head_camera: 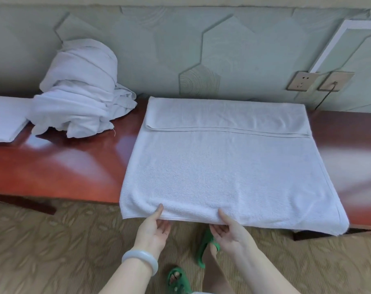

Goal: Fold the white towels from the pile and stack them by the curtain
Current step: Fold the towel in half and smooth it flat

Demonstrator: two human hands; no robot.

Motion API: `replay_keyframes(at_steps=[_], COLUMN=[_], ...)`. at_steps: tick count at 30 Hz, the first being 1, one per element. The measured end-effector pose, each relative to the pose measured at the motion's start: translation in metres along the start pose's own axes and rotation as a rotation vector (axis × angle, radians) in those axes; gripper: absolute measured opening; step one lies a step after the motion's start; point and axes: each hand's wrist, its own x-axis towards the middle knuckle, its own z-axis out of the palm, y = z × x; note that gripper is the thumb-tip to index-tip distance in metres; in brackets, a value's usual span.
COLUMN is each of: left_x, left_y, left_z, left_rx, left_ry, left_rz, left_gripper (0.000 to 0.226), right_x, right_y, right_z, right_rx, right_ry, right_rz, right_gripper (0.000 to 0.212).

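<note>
Left grip [154,228] and right grip [229,230] each pinch the near edge of the towel [222,170], thumbs on top. It spreads away from them over the tabletop [63,166]; the pile [80,92] lies beyond, left of the left grip.

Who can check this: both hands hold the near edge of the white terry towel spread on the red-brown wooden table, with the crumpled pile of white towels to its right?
Wrong side: the head view shows the crumpled pile of white towels left of the white terry towel, not right. The left hand and right hand do hold its near edge.
</note>
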Motion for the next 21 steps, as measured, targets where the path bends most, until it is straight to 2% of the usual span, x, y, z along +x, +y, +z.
replay_keyframes(at_steps=[4,9,12,17,21], left_x=[-0.001,0.006,0.003,0.001,-0.007], left_y=[-0.006,0.003,0.004,0.019,0.029], left_z=[-0.006,-0.018,-0.022,-0.026,-0.03], left_rx=[-0.078,0.019,0.038,-0.002,-0.027], left_ry=[-0.064,0.053,0.082,-0.005,0.059], left_rz=[0.004,0.178,0.162,0.147,0.2], left_gripper=[0.022,0.011,0.012,0.017,0.007], right_x=[0.0,0.006,0.001,-0.005,-0.007], right_y=[0.005,-0.001,-0.009,-0.035,-0.045], right_z=[-0.009,-0.017,-0.021,-0.042,-0.046], right_rx=[-0.037,-0.091,-0.129,-0.124,-0.068], right_ry=[-0.038,0.119,0.164,0.081,0.053], right_rz=[-0.041,-0.147,-0.125,-0.106,-0.134], right_gripper=[0.031,0.026,0.025,0.022,0.016])
